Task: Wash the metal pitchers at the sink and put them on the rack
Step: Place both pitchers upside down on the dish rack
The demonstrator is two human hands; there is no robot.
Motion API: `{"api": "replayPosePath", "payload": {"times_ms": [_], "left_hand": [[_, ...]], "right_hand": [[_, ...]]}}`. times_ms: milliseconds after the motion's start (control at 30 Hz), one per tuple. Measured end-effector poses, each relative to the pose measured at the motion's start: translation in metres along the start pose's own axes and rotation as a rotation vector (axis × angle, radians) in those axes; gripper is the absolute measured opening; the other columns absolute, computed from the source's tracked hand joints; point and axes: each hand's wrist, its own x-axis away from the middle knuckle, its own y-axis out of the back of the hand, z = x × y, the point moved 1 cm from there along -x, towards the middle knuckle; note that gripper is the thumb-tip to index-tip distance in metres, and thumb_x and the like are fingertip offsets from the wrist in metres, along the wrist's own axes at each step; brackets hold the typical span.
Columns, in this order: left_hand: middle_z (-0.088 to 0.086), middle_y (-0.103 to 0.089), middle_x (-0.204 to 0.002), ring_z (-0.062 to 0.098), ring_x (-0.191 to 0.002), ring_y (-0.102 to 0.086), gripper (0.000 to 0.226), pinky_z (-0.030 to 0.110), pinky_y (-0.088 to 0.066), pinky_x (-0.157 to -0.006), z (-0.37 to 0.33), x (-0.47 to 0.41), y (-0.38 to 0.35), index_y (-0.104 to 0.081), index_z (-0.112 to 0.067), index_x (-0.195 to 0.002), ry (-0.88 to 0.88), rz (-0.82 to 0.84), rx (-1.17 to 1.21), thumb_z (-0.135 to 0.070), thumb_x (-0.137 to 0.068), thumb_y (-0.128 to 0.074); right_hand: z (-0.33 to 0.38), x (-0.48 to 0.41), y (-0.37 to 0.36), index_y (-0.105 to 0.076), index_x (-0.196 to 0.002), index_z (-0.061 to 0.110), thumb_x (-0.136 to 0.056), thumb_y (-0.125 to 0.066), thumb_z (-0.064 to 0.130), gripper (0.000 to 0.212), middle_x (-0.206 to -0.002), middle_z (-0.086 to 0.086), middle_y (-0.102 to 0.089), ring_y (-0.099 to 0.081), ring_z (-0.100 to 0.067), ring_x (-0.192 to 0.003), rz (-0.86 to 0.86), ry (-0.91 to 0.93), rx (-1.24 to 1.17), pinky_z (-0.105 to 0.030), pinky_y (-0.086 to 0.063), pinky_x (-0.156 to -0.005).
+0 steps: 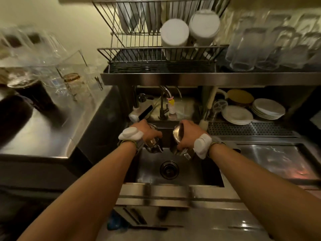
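Nearest, two bare forearms reach out over the front rim of the sink (177, 190), whose basin looks dry around the drain (169, 169). Above the basin, the left hand (144, 132) is wrapped around one metal pitcher (153, 143), and the right hand (188, 133) grips a second pitcher (178, 138) by its side, the open mouth tilted toward the left. Both hands are closed on their loads, and the two pitchers hang side by side, apart from each other and clear of the sink floor.

Just beyond them stands the faucet (164, 101); no water can be seen running from it, so washing seems barely begun or not yet started. Farther back and higher, the wire rack (163, 54) on the shelf already carries white cups (174, 33) and plates, with free space on its lower left. Rinsing both pitchers and lifting them up there appears to be what is left.
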Motion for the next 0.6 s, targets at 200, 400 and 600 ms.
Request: {"api": "replayPosePath", "payload": {"times_ms": [200, 400, 600], "left_hand": [[0.003, -0.065, -0.092, 0.024, -0.078, -0.060, 0.068, 0.029, -0.050, -0.067, -0.023, 0.053, 0.065, -0.060, -0.019, -0.105, -0.026, -0.138, -0.033, -0.063, -0.054, -0.072], [0.005, -0.067, -0.084, 0.021, -0.069, -0.060, 0.053, 0.025, -0.049, -0.061, -0.043, 0.093, 0.139, -0.065, -0.018, -0.082, -0.061, -0.330, -0.004, -0.063, -0.055, -0.071], [0.005, -0.068, -0.083, 0.021, -0.076, -0.065, 0.042, 0.025, -0.052, -0.066, -0.061, 0.117, 0.214, -0.066, -0.014, -0.081, -0.138, -0.420, 0.099, -0.052, -0.066, -0.072]], "right_hand": [[0.030, 0.032, 0.062, -0.032, -0.138, 0.030, -0.054, -0.087, 0.028, 0.101, -0.125, -0.010, -0.043, -0.053, -0.033, -0.107, -0.064, 0.141, 0.098, -0.037, -0.052, -0.082], [0.069, 0.058, 0.125, -0.030, -0.139, 0.036, -0.050, -0.084, 0.025, 0.105, -0.127, -0.009, -0.040, -0.048, -0.037, -0.113, -0.184, 0.242, 0.148, -0.044, -0.049, -0.092], [0.118, 0.067, 0.191, -0.029, -0.143, 0.029, -0.056, -0.085, 0.019, 0.103, -0.134, -0.014, -0.040, -0.046, -0.040, -0.120, -0.324, 0.335, 0.218, -0.044, -0.048, -0.094]]}}
